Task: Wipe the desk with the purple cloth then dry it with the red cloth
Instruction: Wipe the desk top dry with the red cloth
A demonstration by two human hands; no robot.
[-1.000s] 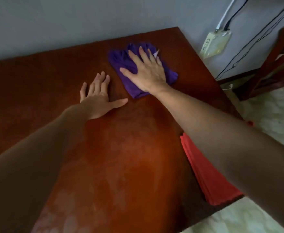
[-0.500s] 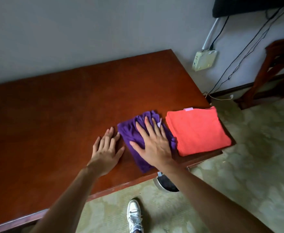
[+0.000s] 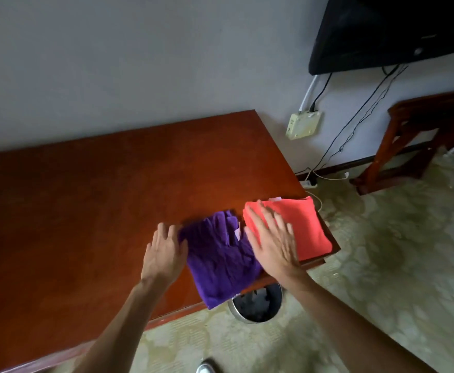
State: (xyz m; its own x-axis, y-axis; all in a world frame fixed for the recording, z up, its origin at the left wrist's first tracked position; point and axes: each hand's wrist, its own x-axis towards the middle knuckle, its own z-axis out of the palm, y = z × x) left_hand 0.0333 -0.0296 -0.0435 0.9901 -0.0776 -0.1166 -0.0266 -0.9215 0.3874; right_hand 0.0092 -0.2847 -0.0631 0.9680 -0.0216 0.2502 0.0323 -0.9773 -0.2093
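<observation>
Under the spread, straight fingers of the right hand [image 3: 273, 244] lies the folded red fabric cloth [image 3: 301, 227]; the crumpled purple cloth [image 3: 217, 262] rests just left of them on the brown wooden desk [image 3: 86, 211], beside the left hand [image 3: 165, 254], whose fingers are straight and together. Wiping looks finished; drying calls for gripping the red cloth.

Right hand [image 3: 274, 242] now seemingly over red cloth [image 3: 305, 224]

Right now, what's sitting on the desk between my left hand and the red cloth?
In the head view, the purple cloth lies crumpled between the left hand and the red cloth, near the desk front edge.
</observation>
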